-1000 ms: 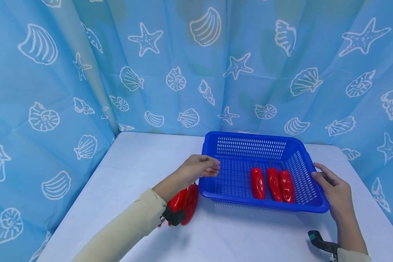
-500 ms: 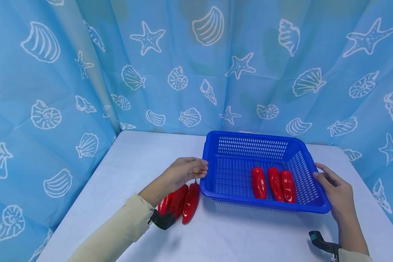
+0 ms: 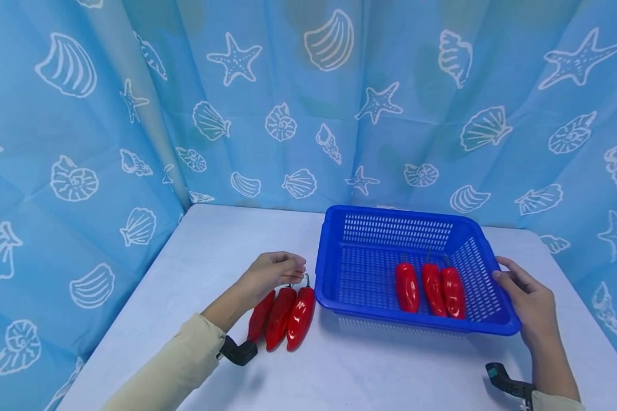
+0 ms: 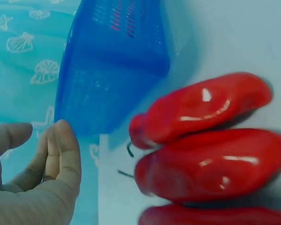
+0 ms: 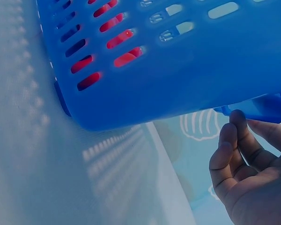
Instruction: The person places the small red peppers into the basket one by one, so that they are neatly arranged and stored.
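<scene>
So the left hand [image 3: 272, 271] has slid left since a second ago, when its fingertips overlapped the edge of the blue basket [image 3: 329, 268]. Now it's just above the stem ends of three red peppers [image 3: 280, 318] on the white table [image 3: 370, 371], fingers loosely bent, thumb apart, nothing in them. You can see way more of those peppers now, tbh, lined up just beside the basket. Right hand [image 3: 529, 302] hasn't really budged, thumb and fingers pinching the basket's rim. Three more peppers [image 3: 433, 290] are lying inside toward that side, same spots as before.
</scene>
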### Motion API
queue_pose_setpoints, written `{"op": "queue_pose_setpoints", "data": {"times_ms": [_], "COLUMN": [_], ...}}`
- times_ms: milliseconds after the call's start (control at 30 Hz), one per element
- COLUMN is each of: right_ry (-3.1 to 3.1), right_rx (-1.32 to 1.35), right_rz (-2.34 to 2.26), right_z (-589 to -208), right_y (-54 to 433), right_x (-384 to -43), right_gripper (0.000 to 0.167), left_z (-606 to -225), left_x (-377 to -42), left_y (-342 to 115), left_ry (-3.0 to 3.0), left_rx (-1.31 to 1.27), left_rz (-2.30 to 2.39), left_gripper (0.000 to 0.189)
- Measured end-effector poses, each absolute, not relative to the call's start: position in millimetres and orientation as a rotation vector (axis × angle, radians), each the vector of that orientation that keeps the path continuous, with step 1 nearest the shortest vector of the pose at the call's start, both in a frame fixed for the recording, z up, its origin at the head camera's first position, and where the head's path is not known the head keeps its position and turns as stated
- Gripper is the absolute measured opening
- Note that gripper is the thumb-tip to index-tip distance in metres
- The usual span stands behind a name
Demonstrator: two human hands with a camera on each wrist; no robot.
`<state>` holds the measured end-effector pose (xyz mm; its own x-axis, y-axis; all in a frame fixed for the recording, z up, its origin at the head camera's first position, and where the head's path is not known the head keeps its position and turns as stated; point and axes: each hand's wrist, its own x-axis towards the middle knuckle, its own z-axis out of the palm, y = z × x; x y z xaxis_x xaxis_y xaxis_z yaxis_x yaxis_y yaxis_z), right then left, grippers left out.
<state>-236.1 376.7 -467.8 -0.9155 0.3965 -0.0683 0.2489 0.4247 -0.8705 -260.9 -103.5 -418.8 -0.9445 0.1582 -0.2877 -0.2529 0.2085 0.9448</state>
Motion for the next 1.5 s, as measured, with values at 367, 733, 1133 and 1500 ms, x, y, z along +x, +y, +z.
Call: {"op": "queue_pose_setpoints", "data": {"times_ms": [367, 733, 1133, 1500], "right_ry": [-2.507, -2.538, -2.528, -2.517], "right_rx": [-0.565, -0.602, -0.557, -0.562], "right_rz": [1.552, 1.527, 1.537, 1.536], "right_z": [-469, -467, -467, -469], "right_y": [376, 377, 376, 377], "right_x": [-235, -233, -236, -235], "right_gripper": [0.065, 0.066, 0.064, 0.062], "left_z": [-434, -444, -456, -464], "left_x": [-249, -240, -234, -226], "left_y": [-136, -152, -167, -179], "left_ry": [2.255, 2.353, 2.381, 2.46], "left_rx": [-0.201, -0.272, -0.337, -0.498], "left_rz": [1.808, 1.778, 1.757, 1.532], "left_gripper": [0.045, 0.045, 0.038, 0.043]}}
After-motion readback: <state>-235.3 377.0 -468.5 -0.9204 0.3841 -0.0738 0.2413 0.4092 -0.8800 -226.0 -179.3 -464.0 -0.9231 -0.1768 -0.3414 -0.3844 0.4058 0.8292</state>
